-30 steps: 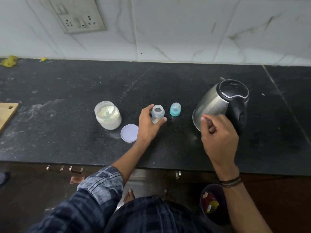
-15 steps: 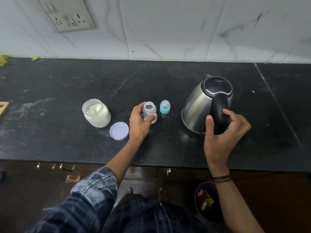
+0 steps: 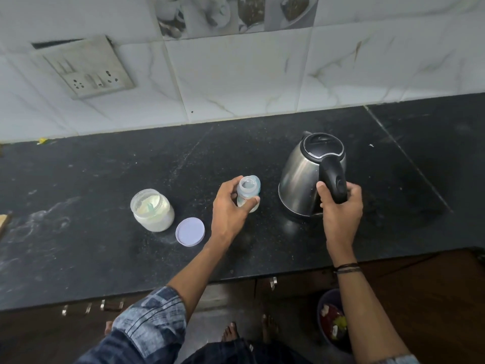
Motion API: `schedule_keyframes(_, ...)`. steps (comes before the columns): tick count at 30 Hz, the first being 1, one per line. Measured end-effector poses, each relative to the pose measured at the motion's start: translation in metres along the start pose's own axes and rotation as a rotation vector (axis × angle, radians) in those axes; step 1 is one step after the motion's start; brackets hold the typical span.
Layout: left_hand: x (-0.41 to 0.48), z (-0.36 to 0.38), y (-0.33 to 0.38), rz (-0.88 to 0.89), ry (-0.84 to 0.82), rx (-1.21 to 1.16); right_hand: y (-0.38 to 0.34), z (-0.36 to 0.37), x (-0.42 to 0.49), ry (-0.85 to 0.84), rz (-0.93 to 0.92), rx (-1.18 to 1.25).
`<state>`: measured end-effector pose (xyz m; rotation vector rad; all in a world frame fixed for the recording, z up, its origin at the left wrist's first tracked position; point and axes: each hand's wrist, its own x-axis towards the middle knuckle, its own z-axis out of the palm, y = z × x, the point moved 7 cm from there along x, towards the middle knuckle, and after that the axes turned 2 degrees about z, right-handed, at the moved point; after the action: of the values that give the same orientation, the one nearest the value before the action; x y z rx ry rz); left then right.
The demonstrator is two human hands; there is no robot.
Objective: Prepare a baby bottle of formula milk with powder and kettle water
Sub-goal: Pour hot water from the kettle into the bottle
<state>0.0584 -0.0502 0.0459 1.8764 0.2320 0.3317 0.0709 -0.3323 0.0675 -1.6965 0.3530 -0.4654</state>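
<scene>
On counter (image 3: 105, 179), fingers (image 3: 353, 191) wrap kettle handle (image 3: 334, 179).

One kettle (image 3: 305, 179), one bottle (image 3: 246, 191), one jar (image 3: 153, 210).

A black stone counter (image 3: 105, 179) meets a white marble-tiled wall (image 3: 236, 74) — a socket plate (image 3: 86, 67) upper left, dark cabinets (image 3: 420, 285) below.

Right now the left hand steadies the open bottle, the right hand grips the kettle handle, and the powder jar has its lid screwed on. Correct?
Not quite. In the head view the powder jar is open; its lid lies flat on the counter beside it. The left hand does steady the open bottle, and the right hand grips the kettle handle.
</scene>
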Motion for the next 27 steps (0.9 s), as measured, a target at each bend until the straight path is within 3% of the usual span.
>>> schedule_keyframes(8,0.003,-0.004,-0.003,0.004,-0.017,0.012,0.002,0.006,0.008,0.013,0.086,0.065)
schedule_keyframes(16,0.006,-0.002,-0.006,-0.031,0.073,-0.031,-0.005,-0.003,0.02,0.04,-0.006,0.063)
schedule_keyframes(20,0.002,-0.01,-0.015,-0.061,0.123,-0.022,-0.019,-0.006,0.036,-0.08,-0.083,0.069)
schedule_keyframes(27,-0.001,-0.029,-0.034,-0.12,0.147,0.016,-0.048,0.001,0.055,-0.443,-0.107,0.093)
